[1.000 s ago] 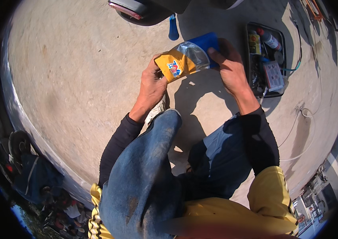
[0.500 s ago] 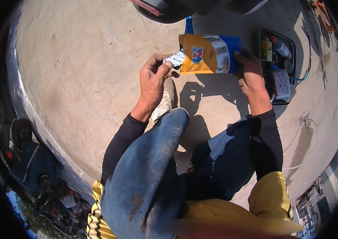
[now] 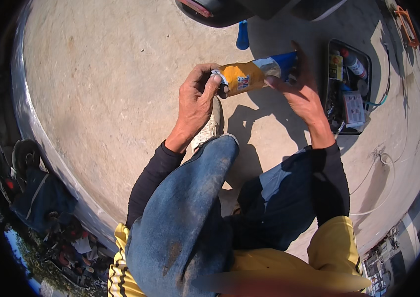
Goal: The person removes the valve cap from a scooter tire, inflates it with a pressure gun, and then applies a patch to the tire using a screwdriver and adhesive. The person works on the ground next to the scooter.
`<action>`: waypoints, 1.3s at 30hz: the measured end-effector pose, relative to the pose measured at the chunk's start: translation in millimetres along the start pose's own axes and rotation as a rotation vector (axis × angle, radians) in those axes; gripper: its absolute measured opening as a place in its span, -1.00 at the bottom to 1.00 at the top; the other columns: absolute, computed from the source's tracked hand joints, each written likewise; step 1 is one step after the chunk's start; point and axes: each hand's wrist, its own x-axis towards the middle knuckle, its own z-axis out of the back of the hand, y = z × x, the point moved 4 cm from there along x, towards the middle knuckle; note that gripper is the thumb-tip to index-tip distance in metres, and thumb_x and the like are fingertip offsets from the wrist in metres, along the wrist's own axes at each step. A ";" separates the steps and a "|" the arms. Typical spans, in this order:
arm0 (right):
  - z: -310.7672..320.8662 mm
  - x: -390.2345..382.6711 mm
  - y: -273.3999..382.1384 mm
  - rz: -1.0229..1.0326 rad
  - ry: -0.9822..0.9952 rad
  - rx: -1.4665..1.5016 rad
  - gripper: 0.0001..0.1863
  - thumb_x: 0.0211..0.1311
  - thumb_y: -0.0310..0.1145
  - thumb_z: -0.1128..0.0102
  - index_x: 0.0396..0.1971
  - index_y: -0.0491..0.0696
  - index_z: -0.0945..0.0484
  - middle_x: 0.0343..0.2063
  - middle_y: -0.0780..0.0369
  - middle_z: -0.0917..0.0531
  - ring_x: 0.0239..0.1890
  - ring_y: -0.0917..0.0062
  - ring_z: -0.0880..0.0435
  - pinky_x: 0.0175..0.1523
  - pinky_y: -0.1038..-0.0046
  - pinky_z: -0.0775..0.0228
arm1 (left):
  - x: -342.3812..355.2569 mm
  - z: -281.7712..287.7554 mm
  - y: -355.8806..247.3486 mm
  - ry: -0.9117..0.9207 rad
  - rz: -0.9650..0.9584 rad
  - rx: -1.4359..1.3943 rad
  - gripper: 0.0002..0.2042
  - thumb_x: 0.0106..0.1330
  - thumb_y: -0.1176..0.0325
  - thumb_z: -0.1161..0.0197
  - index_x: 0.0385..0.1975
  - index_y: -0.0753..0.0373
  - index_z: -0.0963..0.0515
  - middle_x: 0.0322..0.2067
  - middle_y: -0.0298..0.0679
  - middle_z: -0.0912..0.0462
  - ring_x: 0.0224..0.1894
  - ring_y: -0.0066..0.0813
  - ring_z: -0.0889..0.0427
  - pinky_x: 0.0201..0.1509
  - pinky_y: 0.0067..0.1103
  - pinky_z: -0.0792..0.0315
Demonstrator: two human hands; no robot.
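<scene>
We see the left hand (image 3: pixel 196 99) pinching a white slip (image 3: pixel 218 74) at the left end of a yellow-and-blue pouch (image 3: pixel 243 77); right hand (image 3: pixel 304 99) grasps the pouch's right part, thumb in front. Pouch is between both hands, above the concrete floor (image 3: pixel 96 99). We note a black tray (image 3: pixel 336 47) to the right, holding a red-capped bottle (image 3: pixel 355 66) and box (image 3: pixel 354 107).

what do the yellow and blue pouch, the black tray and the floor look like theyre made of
Pouch: probably thin plastic film, smooth with a slight sheen; it curls and creases softly.
Black tray: likely moulded plastic, judging by its rounded dark rim, though painted metal is possible.
Floor: looks like concrete, matte and pale, with faint stains.
</scene>
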 end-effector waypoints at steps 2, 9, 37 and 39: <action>-1.5 0.2 -1.8 -0.072 0.071 -0.067 -0.02 0.13 0.06 -0.62 0.48 0.02 -0.34 0.31 -0.07 -0.52 0.31 0.04 -0.55 0.39 0.10 -0.45 | -0.3 3.0 5.5 -0.022 0.006 0.045 -0.69 0.64 0.24 -0.21 0.15 0.35 -0.59 -0.14 -0.22 -0.70 -0.17 -0.59 -0.66 -0.08 -0.60 -0.62; -15.5 -9.0 -10.4 -0.247 0.539 -0.371 -0.49 0.42 0.04 -0.35 -0.05 -0.17 -0.74 -0.36 0.06 -0.73 -0.32 0.33 -0.65 -0.11 0.27 -0.48 | 6.9 -2.4 -4.5 -0.094 -0.128 0.127 -0.69 0.59 0.28 -0.27 0.17 0.34 -0.56 -0.04 -0.11 -0.71 0.07 -0.40 -0.66 0.25 -0.44 -0.55; -56.4 -27.1 29.9 -0.096 0.174 0.206 -0.58 0.56 -0.09 -0.18 -0.06 -0.21 -0.67 -0.33 0.18 -0.74 -0.24 0.56 -0.71 -0.09 0.41 -0.61 | 9.0 -14.4 -8.8 0.142 0.168 0.042 -0.82 0.46 0.38 -0.39 -0.15 0.39 -0.66 -0.29 -0.22 -0.75 -0.23 -0.58 -0.69 -0.07 -0.61 -0.59; -59.0 -29.3 29.7 -0.169 0.186 0.309 -0.59 0.55 -0.11 -0.18 -0.08 -0.22 -0.67 -0.36 0.20 -0.73 -0.28 0.60 -0.70 -0.11 0.43 -0.60 | 6.9 -15.2 -8.0 0.136 0.148 0.056 -0.82 0.46 0.36 -0.37 -0.17 0.38 -0.65 -0.32 -0.25 -0.74 -0.25 -0.60 -0.66 -0.10 -0.62 -0.57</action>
